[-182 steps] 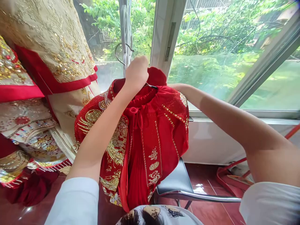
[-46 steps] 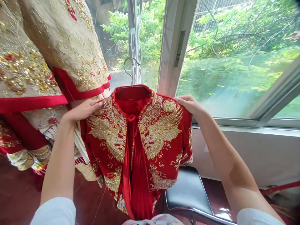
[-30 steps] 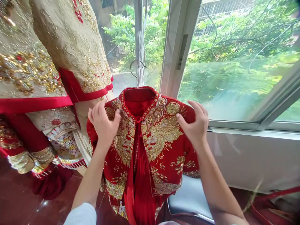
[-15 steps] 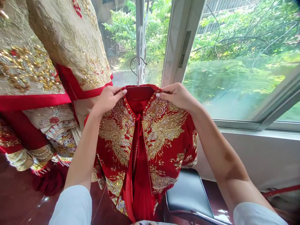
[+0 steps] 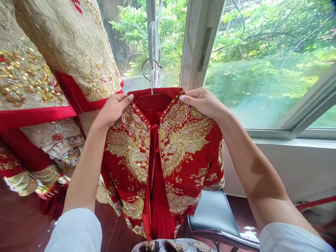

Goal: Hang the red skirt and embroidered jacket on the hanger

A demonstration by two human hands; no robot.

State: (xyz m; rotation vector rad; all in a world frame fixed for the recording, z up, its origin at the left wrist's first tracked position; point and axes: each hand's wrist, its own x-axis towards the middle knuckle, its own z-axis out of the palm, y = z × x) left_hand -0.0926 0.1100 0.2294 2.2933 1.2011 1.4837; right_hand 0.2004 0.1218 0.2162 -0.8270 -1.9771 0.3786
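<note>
A red jacket [image 5: 187, 140] with gold embroidery and a studded collar hangs upright in front of me on a hanger [image 5: 151, 82] with a metal hook. My left hand [image 5: 115, 108] pinches the left side of its collar, thumb on top. On the other side my right hand [image 5: 201, 101] pinches the right collar edge the same way. The collar is spread wide between them, showing the red hanger bar inside. A red ribbon tie [image 5: 154, 134] joins the front at the chest. Below it the front parts over red pleated cloth [image 5: 160, 210].
Cream and gold embroidered garments [image 5: 86, 59] with red borders hang close on the left. Behind the jacket is a sliding window [image 5: 195, 45] with trees outside. A black-seated metal chair [image 5: 214, 213] stands at the lower right, on a dark red floor [image 5: 105, 227].
Both hands have moved slightly apart, stretching the collar wider. The jacket front now looks flatter and broader, and the view has shifted a little.
</note>
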